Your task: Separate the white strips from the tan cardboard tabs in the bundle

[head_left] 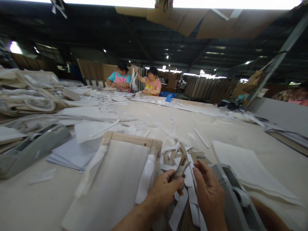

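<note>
Your left grip (163, 192) clenches one bundle of tan fabric strips (181, 168), held above the desk (36, 205); your right grip (209, 192) stands open, just beside it, empty. One canvas bag panel (108, 183) lies left.

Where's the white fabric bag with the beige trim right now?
In the head view, the white fabric bag lies flat on the table at bottom centre, just left of the left hand and the scattered cut strips.

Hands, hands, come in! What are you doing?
Left hand pinching tan strips. Right hand open, empty. Grey plastic casing beside right hand.
</note>
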The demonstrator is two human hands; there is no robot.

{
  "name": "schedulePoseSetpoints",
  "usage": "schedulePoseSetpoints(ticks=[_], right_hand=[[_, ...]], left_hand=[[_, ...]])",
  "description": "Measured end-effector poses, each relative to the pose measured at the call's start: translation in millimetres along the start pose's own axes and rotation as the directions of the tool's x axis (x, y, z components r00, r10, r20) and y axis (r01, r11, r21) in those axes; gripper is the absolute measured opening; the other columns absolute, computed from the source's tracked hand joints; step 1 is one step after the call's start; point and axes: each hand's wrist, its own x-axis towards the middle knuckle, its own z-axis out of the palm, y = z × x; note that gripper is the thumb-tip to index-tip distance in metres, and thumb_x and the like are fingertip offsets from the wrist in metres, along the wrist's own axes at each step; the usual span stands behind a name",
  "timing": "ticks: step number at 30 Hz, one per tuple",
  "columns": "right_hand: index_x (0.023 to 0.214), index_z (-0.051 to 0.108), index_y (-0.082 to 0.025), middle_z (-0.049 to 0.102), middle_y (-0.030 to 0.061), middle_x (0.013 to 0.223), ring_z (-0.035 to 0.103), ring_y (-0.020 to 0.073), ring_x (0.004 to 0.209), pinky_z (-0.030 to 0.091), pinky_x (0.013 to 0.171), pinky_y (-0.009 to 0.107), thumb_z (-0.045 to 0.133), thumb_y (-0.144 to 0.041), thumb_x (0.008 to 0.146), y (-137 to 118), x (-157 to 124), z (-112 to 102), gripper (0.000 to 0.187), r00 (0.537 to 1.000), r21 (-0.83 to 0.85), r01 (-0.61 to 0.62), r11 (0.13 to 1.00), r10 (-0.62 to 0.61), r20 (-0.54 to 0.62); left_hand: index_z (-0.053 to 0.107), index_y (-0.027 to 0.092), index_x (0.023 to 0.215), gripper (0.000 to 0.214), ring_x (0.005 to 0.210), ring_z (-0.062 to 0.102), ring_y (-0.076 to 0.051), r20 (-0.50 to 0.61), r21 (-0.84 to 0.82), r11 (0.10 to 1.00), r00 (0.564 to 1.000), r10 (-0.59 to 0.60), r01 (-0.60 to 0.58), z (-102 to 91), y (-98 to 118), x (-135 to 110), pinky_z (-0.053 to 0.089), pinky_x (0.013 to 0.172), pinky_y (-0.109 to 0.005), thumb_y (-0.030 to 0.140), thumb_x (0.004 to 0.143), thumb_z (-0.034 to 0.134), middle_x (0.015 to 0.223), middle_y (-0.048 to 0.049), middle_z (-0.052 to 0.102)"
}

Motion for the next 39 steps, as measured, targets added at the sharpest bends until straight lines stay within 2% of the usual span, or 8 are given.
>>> schedulePoseSetpoints(ticks=[7,14,20,24,26,29,34,39], right_hand=[[0.106,0.06,-0.023,0.065,0.0027,0.099,0.06,0.0199,0.09,0.048,0.075,0.029,0.061,-0.052,0.074,-0.7,-3.8,4.0,0.044,0.986,0.164,-0.135,0.977,0.116,0.119],[0.103,0.063,-0.019,0.067,0.0035,0.086,0.059,0.0176,0.075,0.049,0.066,0.026,0.061,-0.056,0.072,-10.2,-2.8,4.5,0.049,0.962,0.257,-0.256,0.932,0.218,0.166],[0.105,0.06,-0.019,0.063,0.0033,0.089,0.053,0.0135,0.067,0.045,0.061,0.025,0.059,-0.051,0.078,-6.9,2.4,0.3,0.042,0.945,0.394,-0.289,0.872,0.326,-0.028],[0.096,0.062,-0.018,0.057,0.0009,0.079,0.05,0.0138,0.07,0.04,0.061,0.025,0.056,-0.044,0.081,-3.0,7.9,-7.5,0.03,0.881,0.501,-0.214,0.839,0.387,-0.272],[0.095,0.064,-0.019,0.056,0.0005,0.075,0.051,0.0151,0.071,0.04,0.066,0.028,0.053,-0.043,0.083,-3.6,8.3,-10.7,0.028,0.876,0.35,-0.224,0.91,0.346,-0.337],[0.102,0.063,-0.02,0.057,0.0005,0.071,0.053,0.0175,0.073,0.039,0.072,0.032,0.05,-0.045,0.084,-6.4,5.7,-12.5,0.034,0.92,0.103,-0.224,0.969,0.245,-0.307],[0.11,0.06,-0.021,0.061,0.003,0.079,0.055,0.0187,0.073,0.041,0.073,0.033,0.044,-0.051,0.086,-3.8,4.8,-10.3,0.042,0.947,0.059,-0.191,0.98,0.2,-0.25],[0.105,0.063,-0.016,0.057,0.0099,0.108,0.05,0.0251,0.105,0.036,0.093,0.039,0.046,-0.054,0.082,6.5,9.8,-1.3,0.047,0.996,-0.113,0.081,0.99,-0.085,-0.036]], left_hand=[[0.06,0.015,0.079,0.013,0.063,0.043,-0.008,-0.01,0.217,0.949,0.972,0.235,-0.228,0.1,-8.8,0.0,0.033,0.059,-0.019,0.027,0.073,0.06,0.068,0.0036,0.05],[0.061,0.014,0.088,0.024,0.055,0.045,-0.007,0.016,0.04,0.984,0.985,0.172,-0.173,-1.6,-5.7,1.9,0.032,0.051,-0.018,0.035,0.079,0.055,0.064,0.0023,0.054],[0.058,0.011,0.094,0.047,0.051,0.049,-0.008,0.02,-0.217,0.976,1.0,-0.002,0.006,-0.1,-5.3,3.4,0.028,0.04,-0.017,0.054,0.074,0.057,0.073,-0.003,0.06],[0.06,0.011,0.091,0.054,0.053,0.049,-0.007,0.007,-0.358,0.931,0.997,-0.071,0.069,-1.6,-7.5,4.5,0.036,0.048,-0.018,0.059,0.066,0.065,0.066,-0.0007,0.058],[0.061,0.01,0.09,0.058,0.055,0.051,-0.008,0.014,-0.365,0.929,0.998,-0.062,0.063,-2.6,-6.7,4.8,0.04,0.054,-0.019,0.062,0.064,0.065,0.064,-0.0009,0.058],[0.059,0.01,0.081,0.057,0.058,0.054,-0.009,0.023,-0.335,0.941,0.999,-0.044,0.05,-3.4,-3.9,4.8,0.044,0.061,-0.021,0.063,0.063,0.065,0.066,-0.002,0.059],[0.054,0.012,0.081,0.05,0.049,0.05,-0.006,0.035,-0.317,0.947,0.998,-0.053,0.062,-3.2,-2.2,3.1,0.039,0.051,-0.019,0.058,0.065,0.067,0.065,0.0004,0.058],[0.058,0.014,0.084,0.039,0.048,0.047,-0.006,0.067,-0.191,0.981,0.998,-0.021,0.034,-1.4,-1.0,-1.7,0.032,0.048,-0.018,0.051,0.072,0.063,0.065,0.001,0.058]])
